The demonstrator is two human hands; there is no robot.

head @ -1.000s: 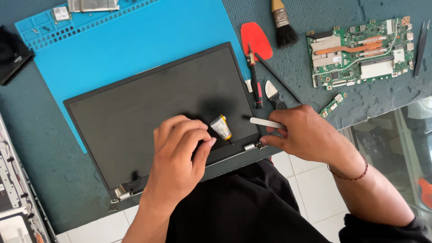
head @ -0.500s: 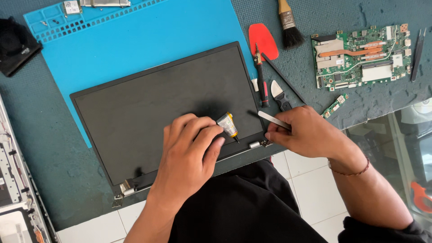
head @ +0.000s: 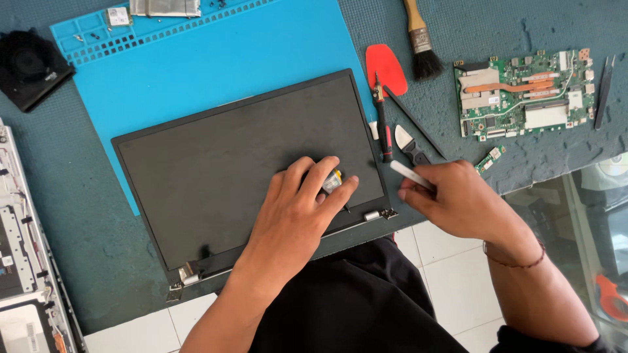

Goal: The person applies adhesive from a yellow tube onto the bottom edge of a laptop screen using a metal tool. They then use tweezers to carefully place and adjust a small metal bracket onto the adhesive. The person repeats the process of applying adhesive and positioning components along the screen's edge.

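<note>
Since the frame 1 second back, the right hand (head: 458, 199) has lifted slightly off the panel edge and the white pry tool (head: 411, 175) now points up-left, clear of the bezel. The left hand (head: 297, 209) stays on the laptop display panel (head: 229, 163), fingers curled and pressing a small yellow-silver part (head: 332, 181) near the lower right corner. The panel lies flat, partly on the blue mat (head: 216, 59). A screwdriver (head: 383, 124), red pick (head: 386, 65), brush (head: 422, 46) and green motherboard (head: 523, 95) lie beyond. Prying appears paused.
</note>
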